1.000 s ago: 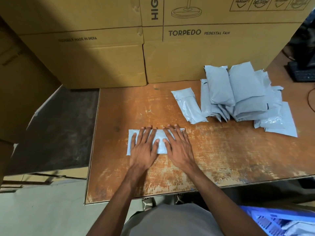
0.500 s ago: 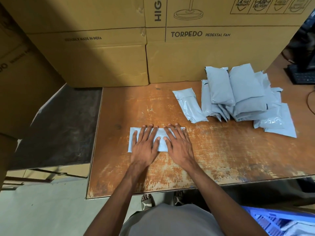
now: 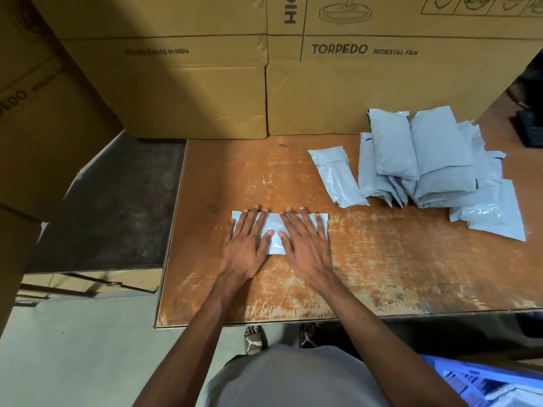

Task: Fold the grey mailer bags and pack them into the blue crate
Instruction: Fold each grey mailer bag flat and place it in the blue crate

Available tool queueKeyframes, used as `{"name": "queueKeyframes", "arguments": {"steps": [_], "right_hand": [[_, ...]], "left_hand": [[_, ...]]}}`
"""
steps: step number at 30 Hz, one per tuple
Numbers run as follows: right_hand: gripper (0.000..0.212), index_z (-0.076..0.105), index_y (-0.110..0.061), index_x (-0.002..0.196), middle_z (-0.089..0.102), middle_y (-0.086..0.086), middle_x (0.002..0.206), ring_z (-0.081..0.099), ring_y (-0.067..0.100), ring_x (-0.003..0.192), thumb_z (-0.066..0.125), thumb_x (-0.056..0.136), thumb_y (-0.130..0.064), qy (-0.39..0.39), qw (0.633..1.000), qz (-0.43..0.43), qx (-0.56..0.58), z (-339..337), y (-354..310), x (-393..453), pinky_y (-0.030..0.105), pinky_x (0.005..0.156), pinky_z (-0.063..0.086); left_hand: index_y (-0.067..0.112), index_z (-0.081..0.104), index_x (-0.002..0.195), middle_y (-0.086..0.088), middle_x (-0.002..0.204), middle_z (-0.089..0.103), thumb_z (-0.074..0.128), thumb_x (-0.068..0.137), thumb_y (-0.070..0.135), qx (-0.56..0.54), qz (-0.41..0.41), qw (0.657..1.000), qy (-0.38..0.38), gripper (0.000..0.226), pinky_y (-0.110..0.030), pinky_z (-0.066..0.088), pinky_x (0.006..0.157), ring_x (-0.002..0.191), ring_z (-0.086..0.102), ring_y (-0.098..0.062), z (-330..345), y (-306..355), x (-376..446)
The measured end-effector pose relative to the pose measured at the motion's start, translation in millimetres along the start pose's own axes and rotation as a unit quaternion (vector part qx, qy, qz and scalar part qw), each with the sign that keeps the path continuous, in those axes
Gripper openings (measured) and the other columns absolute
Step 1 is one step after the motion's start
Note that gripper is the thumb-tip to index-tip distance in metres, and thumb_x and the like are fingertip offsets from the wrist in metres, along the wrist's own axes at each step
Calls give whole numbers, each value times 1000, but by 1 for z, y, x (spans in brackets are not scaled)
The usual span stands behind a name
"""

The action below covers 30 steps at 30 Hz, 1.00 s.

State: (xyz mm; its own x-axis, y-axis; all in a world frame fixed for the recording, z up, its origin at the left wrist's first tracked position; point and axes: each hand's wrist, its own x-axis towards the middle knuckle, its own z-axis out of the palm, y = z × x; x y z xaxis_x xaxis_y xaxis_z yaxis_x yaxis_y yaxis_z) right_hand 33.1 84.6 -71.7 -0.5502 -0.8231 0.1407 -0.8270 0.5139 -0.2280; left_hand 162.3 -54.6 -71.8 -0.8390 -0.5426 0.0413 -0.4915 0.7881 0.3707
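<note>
A flat grey mailer bag lies lengthwise on the worn wooden table. My left hand presses its left half with straight, spread fingers. My right hand presses the right half the same way. Both palms cover much of the bag. A single folded mailer lies further back to the right. Beside it sits a pile of stuffed grey mailers. The blue crate shows at the bottom right, below the table edge, with pale bags inside.
Large cardboard boxes stand along the back of the table. A dark lower surface lies to the left. A black device sits at the far right edge. My sandalled feet show under the table front.
Both hands stay flat on the mailer, sliding slightly apart along it. The camera has tilted a little, shifting the scene down in the frame.
</note>
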Motion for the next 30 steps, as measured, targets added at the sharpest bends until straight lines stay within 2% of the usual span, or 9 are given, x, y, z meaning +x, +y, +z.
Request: {"name": "queueKeyframes", "arguments": {"steps": [4, 8, 17, 24, 27, 30], "right_hand": [[58, 40, -22, 159, 40, -4, 164, 24, 23, 157, 17, 112, -47, -6, 1000, 0, -13, 0, 0, 1, 50, 128, 12], [58, 38, -22, 160, 38, -4, 165, 24, 22, 157, 16, 112, -47, -6, 1000, 0, -14, 0, 0, 2, 49, 129, 10], [58, 36, -25, 160, 38, -6, 165, 24, 21, 157, 15, 112, -48, -20, 1000, 3, -16, 0, 0, 5, 50, 128, 14], [60, 40, -25, 159, 41, -6, 163, 26, 20, 156, 13, 112, -50, -29, 1000, 0, 3, -2, 2, 4, 49, 128, 16], [62, 40, -23, 159, 37, -5, 165, 18, 18, 158, 14, 111, -53, -20, 999, 0, 46, -6, 9, 3, 45, 129, 15], [64, 36, -20, 160, 31, -2, 168, 12, 19, 160, 12, 111, -53, -12, 999, 14, 43, -10, 21, -2, 48, 129, 16]], "left_hand": [[33, 18, 164, 8, 172, 15, 19, 109, 55, 8, -5, 1000, -6, 59, -43, 5, 128, 159, 7, -13, 2, -2, 2], [33, 17, 164, 8, 172, 16, 22, 111, 52, 17, -8, 1000, -7, 57, -45, 8, 128, 159, 7, -13, 3, -2, 2], [32, 18, 164, 8, 172, 16, 24, 111, 50, 15, -11, 1000, -18, 56, -43, 3, 129, 159, 6, -13, 2, -2, 5], [34, 17, 164, 9, 171, 19, 17, 110, 53, -1, -6, 1000, -26, 57, -47, 11, 129, 159, 9, -13, -4, -1, 3], [34, 20, 164, 10, 170, 22, 14, 109, 56, 11, 7, 1000, -22, 59, -46, 14, 128, 158, 12, -12, -9, -6, 5], [32, 20, 164, 9, 170, 23, 15, 109, 55, 38, -12, 999, -13, 59, -45, 9, 129, 158, 11, -12, -12, -16, 5]]}}
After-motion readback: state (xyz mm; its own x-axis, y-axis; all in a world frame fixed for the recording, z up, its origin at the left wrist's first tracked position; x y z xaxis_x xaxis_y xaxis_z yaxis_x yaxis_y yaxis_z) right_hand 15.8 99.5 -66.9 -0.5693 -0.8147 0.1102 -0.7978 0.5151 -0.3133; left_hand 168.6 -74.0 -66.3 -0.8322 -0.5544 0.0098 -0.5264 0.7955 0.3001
